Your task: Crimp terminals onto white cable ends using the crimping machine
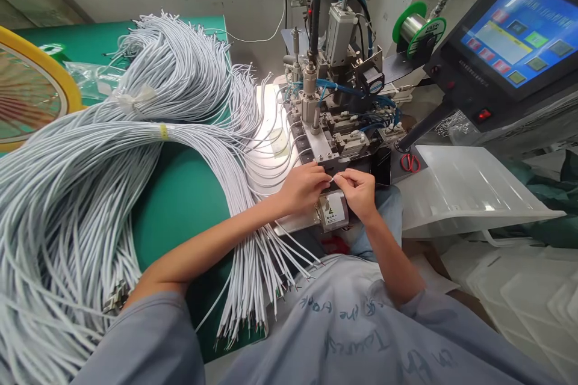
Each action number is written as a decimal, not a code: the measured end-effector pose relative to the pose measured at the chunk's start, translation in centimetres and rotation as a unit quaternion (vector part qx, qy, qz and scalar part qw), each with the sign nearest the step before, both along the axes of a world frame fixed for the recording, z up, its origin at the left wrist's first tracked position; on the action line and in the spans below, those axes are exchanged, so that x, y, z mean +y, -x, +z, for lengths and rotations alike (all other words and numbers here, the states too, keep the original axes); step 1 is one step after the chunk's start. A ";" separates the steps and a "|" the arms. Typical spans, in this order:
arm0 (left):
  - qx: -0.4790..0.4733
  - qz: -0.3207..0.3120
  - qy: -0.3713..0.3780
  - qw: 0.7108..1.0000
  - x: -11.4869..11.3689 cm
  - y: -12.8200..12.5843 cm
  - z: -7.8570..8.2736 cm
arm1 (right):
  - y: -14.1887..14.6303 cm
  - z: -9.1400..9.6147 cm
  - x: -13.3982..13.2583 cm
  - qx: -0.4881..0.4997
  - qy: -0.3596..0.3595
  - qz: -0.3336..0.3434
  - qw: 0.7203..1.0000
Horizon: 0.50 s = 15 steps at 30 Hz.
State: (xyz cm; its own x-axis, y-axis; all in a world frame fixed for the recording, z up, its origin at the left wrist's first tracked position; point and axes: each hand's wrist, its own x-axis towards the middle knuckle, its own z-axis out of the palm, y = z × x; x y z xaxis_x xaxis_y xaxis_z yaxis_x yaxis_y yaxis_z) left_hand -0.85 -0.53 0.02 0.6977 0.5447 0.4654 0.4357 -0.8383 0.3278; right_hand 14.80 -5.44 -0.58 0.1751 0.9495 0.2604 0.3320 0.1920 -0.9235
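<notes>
left hand [303,187] closed, pinching white wire end [334,178] | right hand [360,190] pinches same end, likely to hold it taut | position: touching machine [336,132] front edge | wire bundles [135,138] fanned over table [180,204], ends near left hand, easy reach

Clock directions run from where the left hand [303,187] and right hand [361,192] meet, pinched on a wire end [334,178]. At 12 the machine [336,102] rises right against the fingers, a wall of blocks and blue hoses. From 8 to 11 white cable bundles [135,132] heap over the green worktop [180,204], loose ends fanning under the left forearm. At 3 the white tray [469,186] lies flat and bare, open to a hand; red scissors [410,162] sit at 2, the touchscreen [519,30] overhanging beyond. At 6, open room above the lap
</notes>
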 end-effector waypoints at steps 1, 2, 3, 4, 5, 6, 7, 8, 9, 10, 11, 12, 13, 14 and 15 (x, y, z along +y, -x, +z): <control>-0.003 0.003 0.035 0.999 -0.1 -0.1 -0.2 | 0.3 -0.4 -0.1 0.016 -0.002 -0.017 1.000; 0.005 0.001 0.066 0.998 -0.2 -0.1 -0.3 | 0.4 -0.8 -0.1 0.028 0.001 -0.027 0.999; 0.022 -0.004 0.087 0.996 -0.2 -0.2 -0.3 | 0.4 -1.2 -0.1 0.035 0.008 -0.030 0.999; 0.046 -0.009 0.100 0.994 -0.2 -0.2 -0.3 | 0.3 -1.6 0.0 0.037 0.021 -0.026 0.999; 0.076 -0.012 0.105 0.992 -0.2 -0.2 -0.3 | 0.0 -2.0 0.1 0.038 0.038 -0.018 0.998; 0.109 -0.012 0.104 0.989 -0.2 -0.2 -0.3 | -0.5 -2.4 0.3 0.040 0.057 -0.008 0.998; 0.141 -0.008 0.101 0.985 -0.1 -0.3 -0.3 | -0.9 -2.8 0.6 0.046 0.077 0.001 0.996; 0.170 -0.001 0.100 0.980 -0.1 -0.3 -0.3 | -1.4 -3.2 0.8 0.054 0.097 0.009 0.994; 0.197 0.005 0.101 0.975 0.0 -0.3 -0.3 | -1.8 -3.6 1.1 0.064 0.116 0.014 0.991; 0.219 0.010 0.105 0.970 0.0 -0.4 -0.3 | -2.1 -3.9 1.3 0.074 0.132 0.018 0.988; 0.234 0.013 0.111 0.966 0.1 -0.4 -0.4 | -2.4 -4.1 1.5 0.084 0.146 0.022 0.985; 0.243 0.014 0.117 0.963 0.2 -0.4 -0.5 | -2.5 -4.3 1.6 0.093 0.158 0.025 0.983; 0.246 0.013 0.122 0.961 0.2 -0.5 -0.6 | -2.5 -4.5 1.8 0.102 0.167 0.028 0.980; 0.244 0.012 0.128 0.961 0.3 -0.5 -0.7 | -2.4 -4.6 1.9 0.112 0.173 0.031 0.978; 0.239 0.009 0.133 0.962 0.4 -0.5 -0.7 | -2.3 -4.8 1.9 0.122 0.178 0.033 0.976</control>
State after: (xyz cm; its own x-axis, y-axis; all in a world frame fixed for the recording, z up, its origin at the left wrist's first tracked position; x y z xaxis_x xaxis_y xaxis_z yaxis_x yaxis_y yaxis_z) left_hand -0.40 -0.15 -0.67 0.7864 0.6145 -0.0629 0.6039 -0.7434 0.2874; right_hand 17.06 -3.50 -5.34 0.1268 0.9835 -0.1291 0.0925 -0.1413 -0.9856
